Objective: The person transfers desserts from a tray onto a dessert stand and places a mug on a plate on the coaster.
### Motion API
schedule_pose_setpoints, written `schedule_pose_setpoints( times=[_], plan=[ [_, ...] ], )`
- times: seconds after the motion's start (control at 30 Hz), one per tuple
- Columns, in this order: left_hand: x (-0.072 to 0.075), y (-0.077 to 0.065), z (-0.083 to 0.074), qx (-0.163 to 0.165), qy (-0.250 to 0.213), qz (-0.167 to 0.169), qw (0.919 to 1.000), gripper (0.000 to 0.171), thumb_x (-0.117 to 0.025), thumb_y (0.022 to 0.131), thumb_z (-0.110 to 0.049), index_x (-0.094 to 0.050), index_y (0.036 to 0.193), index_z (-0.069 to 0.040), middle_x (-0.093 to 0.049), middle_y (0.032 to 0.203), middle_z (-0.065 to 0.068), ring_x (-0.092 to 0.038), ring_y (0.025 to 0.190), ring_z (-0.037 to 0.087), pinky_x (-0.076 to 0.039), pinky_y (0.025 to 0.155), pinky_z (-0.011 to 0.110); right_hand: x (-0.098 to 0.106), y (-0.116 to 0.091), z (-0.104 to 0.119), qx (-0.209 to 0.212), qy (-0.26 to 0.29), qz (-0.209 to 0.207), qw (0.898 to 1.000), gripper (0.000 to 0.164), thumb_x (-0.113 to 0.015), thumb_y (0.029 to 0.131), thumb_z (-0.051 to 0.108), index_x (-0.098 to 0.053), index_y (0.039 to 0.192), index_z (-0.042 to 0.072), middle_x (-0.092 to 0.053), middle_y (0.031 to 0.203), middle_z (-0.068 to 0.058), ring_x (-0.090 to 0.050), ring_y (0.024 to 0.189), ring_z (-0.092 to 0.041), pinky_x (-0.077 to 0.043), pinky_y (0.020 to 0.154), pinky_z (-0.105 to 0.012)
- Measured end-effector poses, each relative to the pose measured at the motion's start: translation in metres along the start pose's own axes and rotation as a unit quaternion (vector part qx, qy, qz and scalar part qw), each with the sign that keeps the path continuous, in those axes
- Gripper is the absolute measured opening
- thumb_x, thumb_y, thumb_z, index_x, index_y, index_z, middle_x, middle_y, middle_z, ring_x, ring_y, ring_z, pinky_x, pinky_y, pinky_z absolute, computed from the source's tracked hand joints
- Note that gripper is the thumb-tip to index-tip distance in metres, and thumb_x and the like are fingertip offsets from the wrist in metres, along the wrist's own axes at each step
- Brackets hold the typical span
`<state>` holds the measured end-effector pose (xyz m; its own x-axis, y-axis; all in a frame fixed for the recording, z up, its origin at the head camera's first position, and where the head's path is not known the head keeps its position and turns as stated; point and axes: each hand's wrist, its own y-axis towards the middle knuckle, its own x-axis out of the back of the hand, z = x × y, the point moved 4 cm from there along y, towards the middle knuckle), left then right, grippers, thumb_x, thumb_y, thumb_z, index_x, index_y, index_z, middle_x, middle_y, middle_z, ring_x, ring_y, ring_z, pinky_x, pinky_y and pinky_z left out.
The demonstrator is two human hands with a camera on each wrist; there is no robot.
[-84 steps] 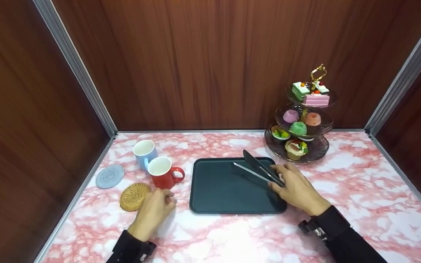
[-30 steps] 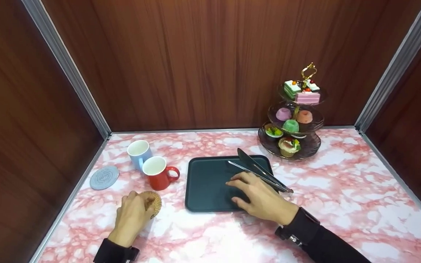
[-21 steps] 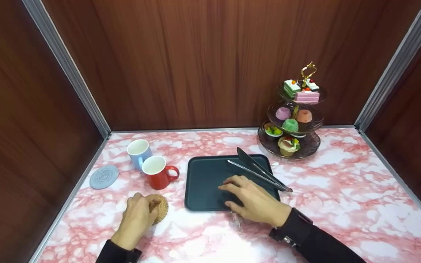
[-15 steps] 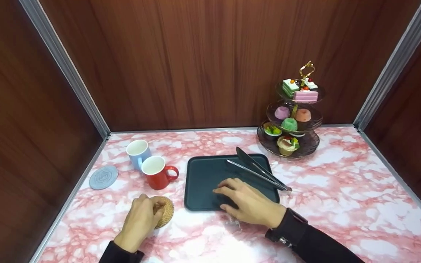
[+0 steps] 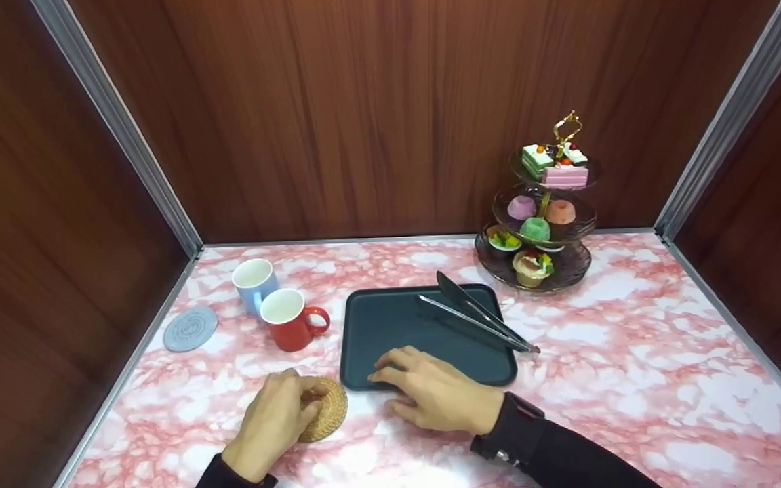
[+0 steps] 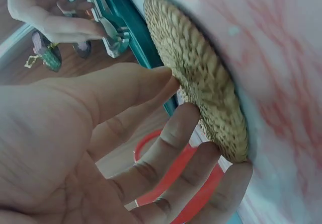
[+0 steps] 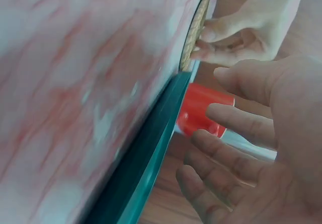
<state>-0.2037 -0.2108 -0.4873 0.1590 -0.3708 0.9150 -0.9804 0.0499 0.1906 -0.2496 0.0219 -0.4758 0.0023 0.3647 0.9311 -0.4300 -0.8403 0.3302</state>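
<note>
the marbled bench (image 5: 601,379) carries a dark tray (image 5: 380,329) mid-frame, a tiered cake stand (image 5: 570,272) upper right, tongs (image 5: 457,291) across the tray, and blue and red mugs (image 5: 289,333) left of centre. the right hand (image 5: 434,393), relaxed and holding nothing, is over the tray's near edge. since half a second ago, the round, tan woven coaster (image 5: 333,407) has slid right, to just beside the tray's lower-left corner; the left hand (image 5: 278,410), fingers loosely extended, rests its fingertips on it.
</note>
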Motion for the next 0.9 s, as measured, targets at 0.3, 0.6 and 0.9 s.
schedule_pose_setpoints(
  times=[0.3, 0.6, 0.9],
  plan=[
    [-0.005, -0.007, -0.013, -0.050, -0.027, 0.023, 0.9981, 0.017, -0.076, 0.073, -0.019, -0.071, 0.088, -0.023, -0.060, 0.080, -0.006, -0.059, 0.074, 0.008, -0.046, 0.061, 0.023, -0.016, 0.008, 0.024, 0.069, -0.021, 0.010, 0.997, 0.037, -0.066, 0.079, 0.034, -0.062, 0.114, 0.024, -0.056, 0.118, 0.007, -0.049, 0.109, -0.009, -0.045, 0.090, -0.027],
    [-0.010, -0.012, -0.028, -0.078, -0.058, 0.043, 0.9943, 0.016, -0.073, 0.076, -0.018, -0.071, 0.091, -0.019, -0.060, 0.080, -0.004, -0.059, 0.072, 0.008, -0.046, 0.061, 0.019, -0.023, 0.003, 0.030, 0.097, -0.015, 0.032, 0.995, 0.030, -0.064, 0.082, 0.036, -0.065, 0.110, 0.024, -0.057, 0.113, 0.010, -0.048, 0.106, -0.008, -0.044, 0.089, -0.023],
    [-0.016, -0.012, -0.045, -0.105, -0.062, 0.044, 0.9915, 0.020, -0.073, 0.073, -0.015, -0.072, 0.092, -0.020, -0.060, 0.081, -0.005, -0.057, 0.073, 0.008, -0.046, 0.062, 0.020, -0.014, -0.009, 0.024, 0.073, 0.005, 0.048, 0.996, 0.028, -0.065, 0.081, 0.034, -0.065, 0.106, 0.022, -0.057, 0.111, 0.011, -0.050, 0.101, -0.005, -0.046, 0.084, -0.021]
  ],
)
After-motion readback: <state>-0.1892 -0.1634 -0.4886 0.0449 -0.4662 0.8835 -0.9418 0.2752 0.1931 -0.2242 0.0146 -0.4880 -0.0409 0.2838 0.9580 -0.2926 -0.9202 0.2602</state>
